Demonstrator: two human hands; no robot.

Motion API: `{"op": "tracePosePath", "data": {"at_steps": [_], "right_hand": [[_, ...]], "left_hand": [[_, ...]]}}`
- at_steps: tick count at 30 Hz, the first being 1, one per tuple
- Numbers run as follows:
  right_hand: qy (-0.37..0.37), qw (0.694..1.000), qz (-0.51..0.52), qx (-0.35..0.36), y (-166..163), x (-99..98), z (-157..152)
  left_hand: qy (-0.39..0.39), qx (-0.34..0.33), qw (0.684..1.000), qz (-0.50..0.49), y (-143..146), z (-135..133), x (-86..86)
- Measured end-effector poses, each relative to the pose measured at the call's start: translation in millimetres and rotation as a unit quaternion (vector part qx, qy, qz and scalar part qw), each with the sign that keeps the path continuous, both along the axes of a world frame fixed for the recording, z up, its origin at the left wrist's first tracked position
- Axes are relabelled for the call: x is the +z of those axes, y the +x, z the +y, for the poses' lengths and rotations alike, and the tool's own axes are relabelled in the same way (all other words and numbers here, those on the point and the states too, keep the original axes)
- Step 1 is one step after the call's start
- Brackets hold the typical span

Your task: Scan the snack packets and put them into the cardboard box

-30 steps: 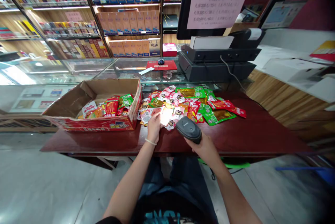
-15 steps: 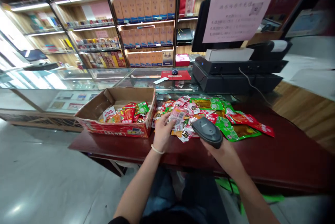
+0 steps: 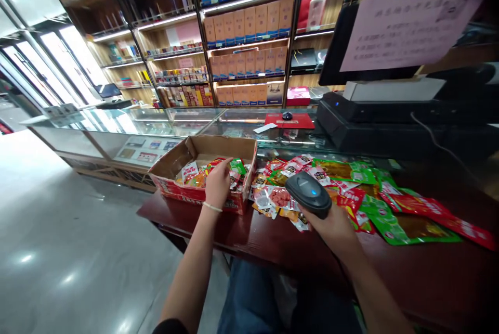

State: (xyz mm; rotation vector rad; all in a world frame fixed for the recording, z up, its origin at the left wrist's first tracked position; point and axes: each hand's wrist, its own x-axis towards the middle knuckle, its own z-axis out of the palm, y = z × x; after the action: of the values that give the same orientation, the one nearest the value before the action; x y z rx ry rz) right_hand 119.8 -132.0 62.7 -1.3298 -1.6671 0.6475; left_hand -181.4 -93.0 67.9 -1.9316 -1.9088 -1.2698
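My left hand (image 3: 218, 184), with a pale band at the wrist, reaches over the near wall of the cardboard box (image 3: 171, 188). One finger shows stretched out; the others are hidden by the hand, so whether it holds anything does not show. Snack packets (image 3: 190, 171) lie in the box around it. In my right hand (image 3: 331, 227) is a black barcode scanner (image 3: 307, 193), its small blue light lit. Beneath and beside the scanner spreads a pile of snack packets, with a pink and white packet (image 3: 279, 197) on the near side and a green packet (image 3: 405, 227) at the right.
The dark red table (image 3: 234, 227) adjoins a glass counter (image 3: 206, 128). On the counter are a red mat (image 3: 300, 121) with a mouse (image 3: 287, 115), and a black register (image 3: 358, 126) under a monitor with a pink paper sign (image 3: 405, 27). Boxed goods (image 3: 249, 26) fill shelves behind.
My left hand has moved left from the packet pile to the box; the pink packet it held is no longer visible in it. The scanner's blue light now shows. The view has shifted left.
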Motion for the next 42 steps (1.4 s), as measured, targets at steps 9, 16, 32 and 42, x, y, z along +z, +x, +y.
{"op": "tracePosePath", "data": {"at_steps": [9,16,32,42], "right_hand": [[-0.043,0.999,0.002,-0.028,30,-0.9,-3],[-0.094,0.992,0.013,-0.089,68,-13.6,-6],[-0.108,0.982,0.142,-0.062,109,-17.6,19],[-0.096,0.979,0.178,-0.02,110,-3.4,83]], "left_hand": [[0.03,-0.072,0.996,-0.052,31,-8,10.6],[0.016,-0.232,0.972,-0.043,112,-14,10.8],[-0.105,-0.263,0.946,0.159,206,74,-51.3],[-0.105,-0.257,0.951,0.137,222,83,-67.0]]}}
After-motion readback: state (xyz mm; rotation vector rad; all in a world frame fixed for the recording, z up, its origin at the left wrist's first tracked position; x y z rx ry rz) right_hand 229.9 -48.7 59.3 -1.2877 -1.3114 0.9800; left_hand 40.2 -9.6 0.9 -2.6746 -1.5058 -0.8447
